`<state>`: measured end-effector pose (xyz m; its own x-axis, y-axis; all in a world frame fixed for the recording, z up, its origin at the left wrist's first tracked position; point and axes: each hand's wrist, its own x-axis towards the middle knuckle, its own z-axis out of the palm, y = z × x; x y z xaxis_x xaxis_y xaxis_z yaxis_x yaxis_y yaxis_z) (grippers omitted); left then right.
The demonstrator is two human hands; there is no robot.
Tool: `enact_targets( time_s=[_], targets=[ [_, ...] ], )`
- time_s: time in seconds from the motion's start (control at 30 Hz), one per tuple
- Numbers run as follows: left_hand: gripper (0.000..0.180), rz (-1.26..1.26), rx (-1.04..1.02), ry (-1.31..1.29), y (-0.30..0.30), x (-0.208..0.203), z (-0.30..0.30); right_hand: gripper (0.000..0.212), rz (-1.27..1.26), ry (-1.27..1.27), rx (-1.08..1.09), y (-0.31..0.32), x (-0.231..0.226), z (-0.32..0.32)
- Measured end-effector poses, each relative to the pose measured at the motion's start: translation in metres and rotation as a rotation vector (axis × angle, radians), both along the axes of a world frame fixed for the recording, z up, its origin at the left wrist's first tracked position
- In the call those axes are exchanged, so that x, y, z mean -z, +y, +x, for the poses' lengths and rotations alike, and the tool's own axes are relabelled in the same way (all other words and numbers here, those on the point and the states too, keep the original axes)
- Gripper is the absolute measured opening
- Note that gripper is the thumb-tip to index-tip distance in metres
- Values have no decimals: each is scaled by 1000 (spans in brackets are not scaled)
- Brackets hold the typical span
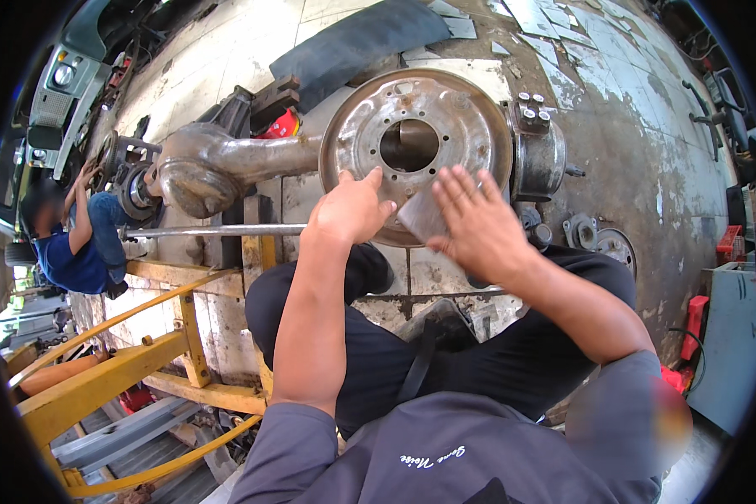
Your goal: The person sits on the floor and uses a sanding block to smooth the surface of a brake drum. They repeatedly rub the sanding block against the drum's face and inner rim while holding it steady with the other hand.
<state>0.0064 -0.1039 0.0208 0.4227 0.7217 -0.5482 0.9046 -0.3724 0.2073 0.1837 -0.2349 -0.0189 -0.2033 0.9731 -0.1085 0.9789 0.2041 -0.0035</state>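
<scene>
A large round metal disc (470, 101), like a brake drum or backing plate, faces me at the end of a bare-metal axle housing (202, 164). It has a central hole ringed by small bolt holes, with brown stains on its rim. My left hand (351, 207) rests on the disc's lower left, fingers apart and holding nothing. Below the hole and to its right, my right hand (479, 225) lies with stretched fingers over a thin grey sheet (422, 220), which looks like sandpaper, against the disc's face. The fingers cover part of the sheet.
A metal cylinder (539, 164) with studs stands right of the disc. A long rod (218, 230) runs left above a yellow frame (118, 382). Another person (76, 244) sits far left by the axle's other end. A dark curved panel (361, 46) lies beyond the disc.
</scene>
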Motion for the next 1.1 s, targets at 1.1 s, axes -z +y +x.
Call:
enact_targets(
  time_s=[1.1],
  targets=[
    [63,25,-43,-239,14,3,-39,61,17,-16,-131,-16,-5,8]
  ],
)
